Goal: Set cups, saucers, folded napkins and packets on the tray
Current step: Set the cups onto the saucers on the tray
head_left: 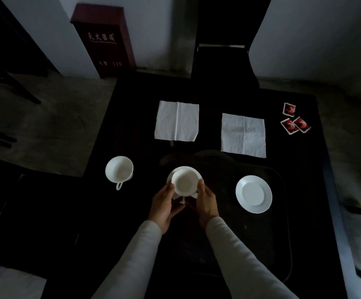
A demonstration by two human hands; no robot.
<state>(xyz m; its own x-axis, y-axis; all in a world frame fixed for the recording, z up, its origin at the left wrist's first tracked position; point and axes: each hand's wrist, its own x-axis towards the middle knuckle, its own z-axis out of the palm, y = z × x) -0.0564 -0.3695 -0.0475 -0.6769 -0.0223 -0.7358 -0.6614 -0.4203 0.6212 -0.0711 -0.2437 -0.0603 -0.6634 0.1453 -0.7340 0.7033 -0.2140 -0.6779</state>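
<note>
Both grips clamped on the cup (pixel 185 183): I've got left hand (pixel 164 205) and right hand (pixel 206 201) curled round its sides, cup over a saucer (pixel 169 177) at the tray's (pixel 250 234) left end. 2nd cup (pixel 119 169) sits on the worktop (pixel 207 93), left.

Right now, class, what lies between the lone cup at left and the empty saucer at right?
Head view: another cup on its saucer, held by the left hand and right hand.

Bare tray (pixel 250 238) floor lies open between the middle cup (pixel 185 184) and the empty saucer (pixel 253 194). On the bench (pixel 132 117), the spare cup (pixel 119 169) blocks the left; two napkins (pixel 176 120) cover the far middle.
</note>
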